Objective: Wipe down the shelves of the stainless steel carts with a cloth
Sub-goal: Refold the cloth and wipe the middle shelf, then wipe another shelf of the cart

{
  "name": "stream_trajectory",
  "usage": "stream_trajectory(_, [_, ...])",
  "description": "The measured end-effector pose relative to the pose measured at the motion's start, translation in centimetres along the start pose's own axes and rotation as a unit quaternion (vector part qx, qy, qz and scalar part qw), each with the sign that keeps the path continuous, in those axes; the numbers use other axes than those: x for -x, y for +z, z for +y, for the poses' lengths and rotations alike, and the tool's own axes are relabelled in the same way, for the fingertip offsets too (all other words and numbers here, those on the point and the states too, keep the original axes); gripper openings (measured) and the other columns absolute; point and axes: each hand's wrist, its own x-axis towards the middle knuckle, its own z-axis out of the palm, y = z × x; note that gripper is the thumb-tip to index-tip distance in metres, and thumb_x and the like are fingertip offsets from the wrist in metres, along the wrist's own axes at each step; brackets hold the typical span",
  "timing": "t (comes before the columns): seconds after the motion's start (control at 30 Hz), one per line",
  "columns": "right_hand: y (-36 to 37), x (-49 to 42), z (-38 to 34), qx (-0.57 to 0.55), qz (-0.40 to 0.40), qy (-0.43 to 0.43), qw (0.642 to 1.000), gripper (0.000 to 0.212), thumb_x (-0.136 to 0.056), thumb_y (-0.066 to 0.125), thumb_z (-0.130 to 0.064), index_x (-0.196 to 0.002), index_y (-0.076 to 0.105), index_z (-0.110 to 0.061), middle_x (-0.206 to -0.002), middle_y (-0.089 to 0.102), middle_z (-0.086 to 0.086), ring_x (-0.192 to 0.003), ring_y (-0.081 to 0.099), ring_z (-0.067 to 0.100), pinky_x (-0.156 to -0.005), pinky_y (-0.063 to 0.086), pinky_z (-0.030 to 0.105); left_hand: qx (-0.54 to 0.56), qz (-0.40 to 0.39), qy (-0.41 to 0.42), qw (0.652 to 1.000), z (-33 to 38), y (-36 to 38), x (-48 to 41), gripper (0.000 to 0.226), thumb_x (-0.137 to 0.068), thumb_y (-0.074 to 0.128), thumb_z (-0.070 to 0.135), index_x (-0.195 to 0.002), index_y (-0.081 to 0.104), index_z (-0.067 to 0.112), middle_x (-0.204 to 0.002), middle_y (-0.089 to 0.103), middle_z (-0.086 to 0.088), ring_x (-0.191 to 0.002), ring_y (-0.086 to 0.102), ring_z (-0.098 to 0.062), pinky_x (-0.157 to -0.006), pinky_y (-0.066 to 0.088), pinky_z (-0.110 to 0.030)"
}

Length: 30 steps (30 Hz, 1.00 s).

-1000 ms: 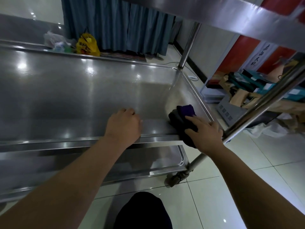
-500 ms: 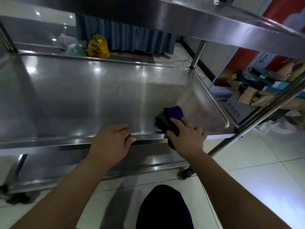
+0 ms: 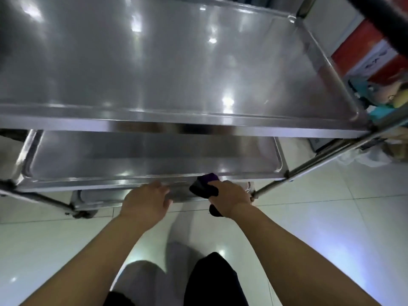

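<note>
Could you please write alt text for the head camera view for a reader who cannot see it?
From above, a person's right hand grips a dark purple cloth at the front rim of a steel cart's middle shelf, the left hand beside it at the same rim. The shiny top shelf fills the upper frame, above pale floor tiles.

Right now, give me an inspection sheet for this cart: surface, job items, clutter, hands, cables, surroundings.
Surface: top shelf and middle shelf, bare steel with light glare.
Job's things: cloth, dark and purple, at the middle shelf's front rim.
Clutter: boxes and bags heaped right of the shelves.
Hands: right hand grips the cloth; left hand relaxed beside the rim, contact unclear.
Cables: nothing seen.
Surroundings: pale tiled floor, red and white panel at right.
</note>
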Motion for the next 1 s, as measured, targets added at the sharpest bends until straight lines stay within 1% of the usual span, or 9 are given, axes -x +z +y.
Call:
stream_trajectory(0.07, [-1.9, 3.1, 0.9, -0.027, -0.035, -0.001, 0.999, 0.044, -0.084, 0.049, -0.033, -0.127, 0.046, -0.040, -0.116, 0.058, -0.002, -0.098, 0.057, 0.023, -0.079, 0.049, 0.034, 0.015, 0.005, -0.021, 1.000, 1.2, -2.8, 2.2, 0.037, -0.092, 0.043, 0.045, -0.126, 0.051, 0.032, -0.128, 0.052, 0.007, -0.113, 0.054, -0.018, -0.088, 0.046, -0.032])
stream_trajectory(0.2, [-6.0, 9.6, 3.7, -0.100, -0.070, 0.008, 0.993, 0.051, -0.079, 0.054, -0.032, -0.128, 0.048, -0.044, -0.111, 0.059, -0.008, -0.084, 0.060, 0.014, -0.070, 0.049, 0.027, 0.077, -0.011, -0.048, 0.996, 4.0, -7.3, 7.2, 0.036, -0.091, 0.048, 0.043, -0.123, 0.055, 0.029, -0.125, 0.055, 0.006, -0.110, 0.056, -0.018, -0.090, 0.048, -0.035])
stream_trajectory(0.27, [-7.9, 12.6, 5.2, -0.121, -0.067, 0.008, 0.990, 0.051, -0.078, 0.055, -0.032, -0.127, 0.049, -0.044, -0.114, 0.058, -0.009, -0.089, 0.059, 0.013, -0.073, 0.049, 0.026, 0.104, -0.011, -0.062, 0.993, 5.8, -9.0, 9.5, 0.034, -0.091, 0.049, 0.043, -0.121, 0.057, 0.029, -0.125, 0.055, 0.009, -0.112, 0.055, -0.015, -0.090, 0.047, -0.032])
stream_trajectory(0.33, [-9.5, 15.4, 6.6, -0.132, -0.044, 0.008, 0.990, 0.051, -0.079, 0.058, -0.034, -0.127, 0.049, -0.045, -0.121, 0.057, -0.010, -0.101, 0.056, 0.014, -0.080, 0.045, 0.027, 0.115, -0.013, -0.063, 0.991, 7.6, -10.2, 11.3, 0.033, -0.091, 0.048, 0.044, -0.119, 0.057, 0.031, -0.124, 0.055, 0.012, -0.111, 0.054, -0.013, -0.089, 0.045, -0.030])
stream_trajectory(0.4, [-11.0, 17.9, 7.8, -0.139, -0.010, 0.013, 0.990, 0.051, -0.079, 0.059, -0.035, -0.128, 0.050, -0.046, -0.123, 0.056, -0.012, -0.107, 0.054, 0.014, -0.082, 0.043, 0.028, 0.121, -0.014, -0.050, 0.991, 9.4, -11.3, 12.3, 0.033, -0.091, 0.048, 0.045, -0.119, 0.058, 0.031, -0.123, 0.056, 0.012, -0.109, 0.055, -0.012, -0.088, 0.046, -0.031])
stream_trajectory(0.5, [-12.6, 21.3, 9.4, -0.148, 0.037, 0.027, 0.988, 0.051, -0.079, 0.059, -0.035, -0.127, 0.049, -0.047, -0.120, 0.056, -0.013, -0.104, 0.054, 0.013, -0.082, 0.044, 0.029, 0.140, 0.000, -0.023, 0.990, 11.8, -12.8, 12.9, 0.033, -0.090, 0.051, 0.045, -0.117, 0.059, 0.029, -0.120, 0.060, 0.008, -0.103, 0.058, -0.014, -0.088, 0.049, -0.033])
stream_trajectory(0.63, [-14.3, 25.7, 11.5, -0.140, 0.087, 0.035, 0.986, 0.049, -0.079, 0.058, -0.035, -0.125, 0.050, -0.047, -0.116, 0.055, -0.017, -0.099, 0.054, 0.011, -0.077, 0.043, 0.027, 0.154, 0.024, 0.029, 0.987, 15.4, -14.4, 13.4, 0.033, -0.090, 0.051, 0.044, -0.117, 0.061, 0.026, -0.118, 0.062, 0.006, -0.105, 0.059, -0.015, -0.089, 0.046, -0.030])
stream_trajectory(0.83, [-16.7, 30.8, 16.5, -0.144, 0.144, 0.030, 0.979, 0.045, -0.079, 0.060, -0.037, -0.121, 0.051, -0.050, -0.116, 0.054, -0.025, -0.100, 0.052, 0.006, -0.078, 0.043, 0.026, 0.154, 0.031, 0.083, 0.984, 22.0, -16.0, 14.3, 0.032, -0.090, 0.051, 0.047, -0.114, 0.061, 0.029, -0.115, 0.062, 0.010, -0.106, 0.056, -0.012, -0.090, 0.047, -0.033])
stream_trajectory(1.0, [-18.9, 32.3, 23.2, -0.153, 0.182, 0.022, 0.971, 0.045, -0.079, 0.060, -0.037, -0.122, 0.051, -0.049, -0.118, 0.053, -0.028, -0.100, 0.052, 0.005, -0.080, 0.045, 0.026, 0.141, 0.045, 0.107, 0.983, 29.6, -17.3, 13.5, 0.026, -0.089, 0.051, 0.043, -0.098, 0.065, 0.023, -0.101, 0.065, 0.006, -0.092, 0.058, -0.014, -0.081, 0.049, -0.031])
